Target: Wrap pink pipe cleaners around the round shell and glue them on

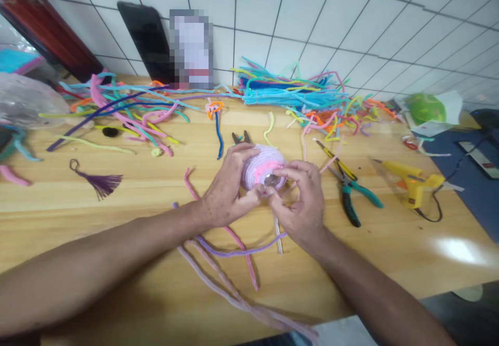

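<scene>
Between my two hands is a rounded ball [265, 158] wound from lilac and pink pipe cleaners, with a round opening facing me. My left hand [230, 185] is closed around its left side, the thumb at the lower rim. At the right rim, the fingers of my right hand [302, 195] pinch the edge of the ball; what lies between the fingertips is too small to tell. Below the hands, a lilac pipe cleaner [230, 254], a pink pipe cleaner [239, 244] and a clear stick [278, 234] lie on the wooden table [148, 252].
Right of my hands are pliers [349, 190], a yellow-handled cutter [337, 160] and a yellow glue gun [413, 180]. A purple tassel [97, 180] lies left. Blue pipe cleaners [288, 96] are bundled at the tiled wall, near a black phone [148, 42]. A green balloon-like thing [424, 108] is back right.
</scene>
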### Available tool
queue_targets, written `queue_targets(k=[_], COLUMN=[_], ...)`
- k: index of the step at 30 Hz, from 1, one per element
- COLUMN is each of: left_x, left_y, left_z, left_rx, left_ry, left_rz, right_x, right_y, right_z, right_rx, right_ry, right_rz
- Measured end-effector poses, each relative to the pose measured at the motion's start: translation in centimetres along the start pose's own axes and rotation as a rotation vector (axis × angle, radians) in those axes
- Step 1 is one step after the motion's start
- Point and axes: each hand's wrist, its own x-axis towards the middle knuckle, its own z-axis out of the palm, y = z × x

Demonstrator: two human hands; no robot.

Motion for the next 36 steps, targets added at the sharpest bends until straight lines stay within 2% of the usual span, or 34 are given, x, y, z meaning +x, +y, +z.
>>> queue_targets(k=[19,25,36], left_x=[-0.04,-0.01,0.31], left_y=[-0.66,-0.34,-0.19], left_z=[-0.08,-0.54,-0.3], left_rx=[-0.003,-0.011,0.008], left_ry=[-0.011,-0.041,0.034], left_rz=[0.058,0.012,0.0], right_x=[0.02,-0.1,-0.06], right_y=[0.1,0.15,-0.13], right_z=[0.05,0.1,0.13], right_rx=[-0.038,-0.042,-0.04], right_ry=[0.002,0.0,-0.006], right_rz=[-0.009,0.003,0.002])
